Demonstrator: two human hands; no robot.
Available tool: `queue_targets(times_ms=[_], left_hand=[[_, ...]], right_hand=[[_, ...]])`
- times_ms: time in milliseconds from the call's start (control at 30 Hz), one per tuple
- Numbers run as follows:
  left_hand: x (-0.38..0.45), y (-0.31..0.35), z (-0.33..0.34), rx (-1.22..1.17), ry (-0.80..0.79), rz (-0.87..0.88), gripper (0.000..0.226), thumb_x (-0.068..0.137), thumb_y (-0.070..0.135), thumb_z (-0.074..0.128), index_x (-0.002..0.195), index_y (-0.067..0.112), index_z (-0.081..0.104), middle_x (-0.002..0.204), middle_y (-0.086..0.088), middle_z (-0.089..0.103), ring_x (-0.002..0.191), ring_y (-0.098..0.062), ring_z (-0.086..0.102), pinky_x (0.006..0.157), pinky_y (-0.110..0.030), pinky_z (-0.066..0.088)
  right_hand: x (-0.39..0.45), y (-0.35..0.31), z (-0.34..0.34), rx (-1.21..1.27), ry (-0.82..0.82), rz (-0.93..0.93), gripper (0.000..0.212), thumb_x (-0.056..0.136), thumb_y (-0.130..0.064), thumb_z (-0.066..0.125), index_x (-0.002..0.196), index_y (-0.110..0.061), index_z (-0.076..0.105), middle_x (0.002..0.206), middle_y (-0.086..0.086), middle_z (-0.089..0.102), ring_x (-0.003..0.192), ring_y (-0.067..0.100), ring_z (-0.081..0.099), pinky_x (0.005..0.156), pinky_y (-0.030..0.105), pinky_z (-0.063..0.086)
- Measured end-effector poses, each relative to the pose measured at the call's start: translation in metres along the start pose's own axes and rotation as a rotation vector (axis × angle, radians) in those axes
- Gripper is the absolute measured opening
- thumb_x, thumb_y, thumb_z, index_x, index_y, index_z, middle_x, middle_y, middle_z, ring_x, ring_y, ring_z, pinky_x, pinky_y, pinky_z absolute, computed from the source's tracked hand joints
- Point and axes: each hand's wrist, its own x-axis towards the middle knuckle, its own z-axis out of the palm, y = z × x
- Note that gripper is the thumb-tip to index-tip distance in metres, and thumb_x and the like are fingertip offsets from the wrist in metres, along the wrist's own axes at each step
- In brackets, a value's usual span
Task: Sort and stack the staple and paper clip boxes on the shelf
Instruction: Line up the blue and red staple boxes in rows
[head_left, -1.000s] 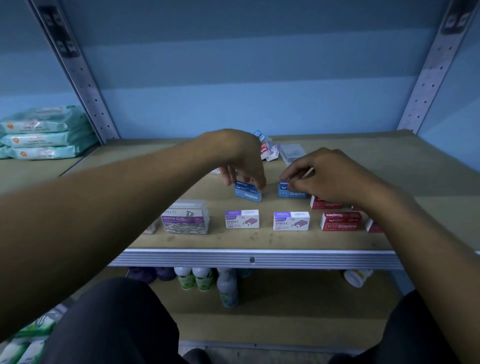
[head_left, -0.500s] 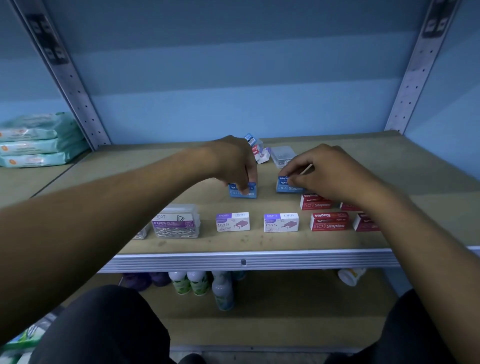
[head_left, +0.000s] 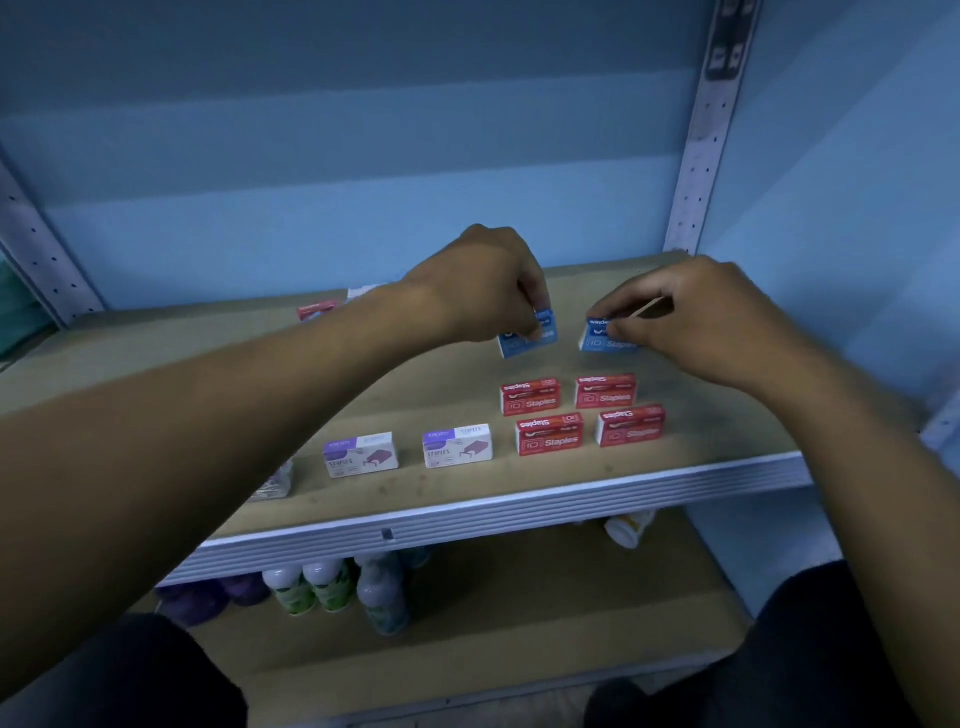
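Right of centre in the frame, the left hand (head_left: 483, 280) is pinching a tilted blue staple box (head_left: 527, 340) while the right hand (head_left: 696, 322) is grasping another blue box (head_left: 605, 338). Either light fingertip grip could be slipping, dropping its box onto the red staple boxes (head_left: 582, 410) directly below in the frame.

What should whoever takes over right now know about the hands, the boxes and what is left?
Left hand: fingers pinch a blue staple box, tilted, behind the red group.
Right hand: fingers pinch a second blue staple box, beside the first.
Done: four red staple boxes stand in a two-by-two block near the shelf front; two purple-and-white staple boxes stand side by side to their left.
Left: set both blue boxes down in line behind the red ones. One red box lies far back on the left. The clear paper clip box is mostly hidden behind the left arm.
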Motion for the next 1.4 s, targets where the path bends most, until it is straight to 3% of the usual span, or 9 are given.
queue_targets(times_ms=[267,433,533,600,800,1200,1400], left_hand=[[0.026,0.06,0.025,-0.033,-0.015,0.115,0.019,0.076,0.022,0.08,0.094,0.02,0.079,0.08,0.012,0.068,0.056,0.008,0.054,0.058,-0.01,0.04],[0.035,0.088,0.04,-0.057,-0.043,0.144,0.022,0.073,0.025,0.083,0.094,0.02,0.079,0.082,0.01,0.072,0.074,-0.003,0.061,0.07,-0.021,0.05],[0.038,0.1,0.047,-0.091,-0.07,0.15,0.023,0.071,0.025,0.085,0.093,0.02,0.079,0.074,0.013,0.067,0.075,-0.003,0.064,0.074,-0.024,0.054],[0.039,0.108,0.052,-0.095,-0.081,0.162,0.022,0.071,0.025,0.084,0.092,0.02,0.079,0.076,0.012,0.07,0.077,-0.003,0.066,0.068,-0.02,0.052],[0.041,0.125,0.064,-0.073,-0.163,0.176,0.022,0.07,0.026,0.085,0.091,0.019,0.078,0.082,0.006,0.074,0.079,-0.009,0.068,0.073,-0.028,0.056],[0.037,0.134,0.072,-0.08,-0.21,0.175,0.022,0.072,0.027,0.084,0.091,0.02,0.077,0.084,0.008,0.072,0.081,-0.008,0.068,0.077,-0.03,0.057],[0.035,0.131,0.068,-0.095,-0.188,0.178,0.026,0.07,0.034,0.085,0.092,0.022,0.076,0.084,0.009,0.072,0.083,-0.007,0.067,0.078,-0.031,0.056]], right_hand=[[-0.038,0.037,-0.041,-0.062,0.035,0.101,0.019,0.084,-0.019,0.08,0.095,-0.035,0.081,0.081,-0.026,0.068,0.083,-0.009,0.064,0.064,-0.003,0.038],[-0.056,0.052,-0.057,-0.059,0.036,0.149,0.018,0.083,-0.019,0.081,0.093,-0.035,0.081,0.083,-0.019,0.073,0.084,-0.002,0.068,0.064,0.0,0.04],[-0.065,0.059,-0.063,-0.062,0.032,0.167,0.019,0.083,-0.02,0.081,0.09,-0.038,0.08,0.081,-0.021,0.072,0.083,-0.004,0.067,0.063,0.002,0.04],[-0.069,0.063,-0.067,-0.077,0.03,0.18,0.019,0.083,-0.02,0.081,0.089,-0.038,0.08,0.081,-0.023,0.072,0.084,-0.003,0.067,0.064,0.005,0.041],[-0.081,0.077,-0.073,-0.103,0.019,0.192,0.021,0.083,-0.02,0.08,0.089,-0.04,0.081,0.079,-0.026,0.071,0.087,-0.018,0.06,0.063,-0.003,0.037],[-0.086,0.088,-0.071,-0.048,-0.053,0.232,0.021,0.084,-0.023,0.08,0.087,-0.044,0.08,0.088,-0.02,0.076,0.086,-0.007,0.068,0.072,0.01,0.046],[-0.086,0.089,-0.073,-0.035,-0.02,0.235,0.019,0.084,-0.03,0.08,0.097,-0.043,0.079,0.089,-0.023,0.075,0.086,-0.01,0.067,0.068,0.004,0.043]])
